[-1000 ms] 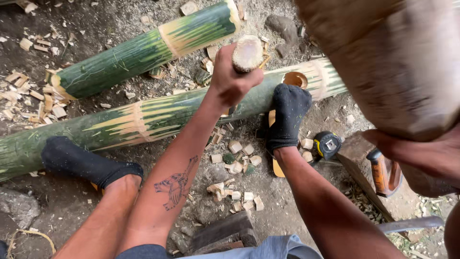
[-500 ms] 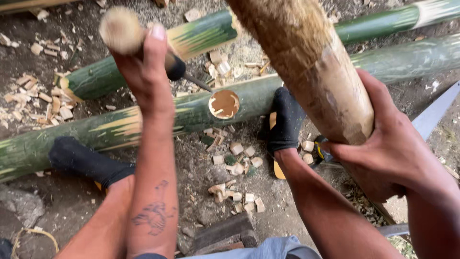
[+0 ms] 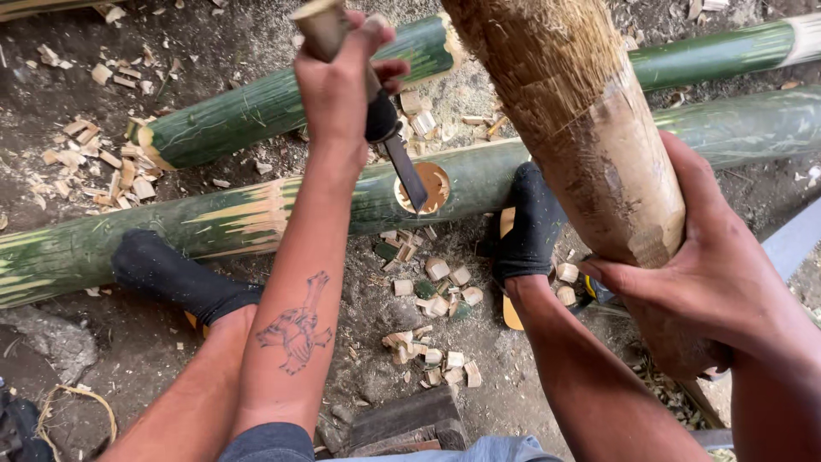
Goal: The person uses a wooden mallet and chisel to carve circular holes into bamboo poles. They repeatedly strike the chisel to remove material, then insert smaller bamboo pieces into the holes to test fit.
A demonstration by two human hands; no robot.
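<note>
My left hand point(image 3: 340, 81) grips the wooden handle of a chisel point(image 3: 402, 167), whose blade tip rests at the rim of a round hole point(image 3: 428, 184) cut in a long green bamboo pole point(image 3: 256, 218). My right hand point(image 3: 710, 274) clasps a thick wooden mallet log point(image 3: 590, 145), raised close to the camera over the pole. My two feet in black socks point(image 3: 171, 278) point(image 3: 530, 227) press against the pole's near side.
A second green bamboo pole point(image 3: 274, 107) lies behind the first. Cut bamboo chips point(image 3: 432, 291) litter the dirt between my legs and at the left point(image 3: 94, 162). A wooden block point(image 3: 402, 419) sits near my knees. A yellow tape measure point(image 3: 594, 291) peeks out by my right foot.
My left hand has brought the chisel down and right, setting its blade at the hole's rim. The mallet log in my right hand has shifted slightly lower in view.
</note>
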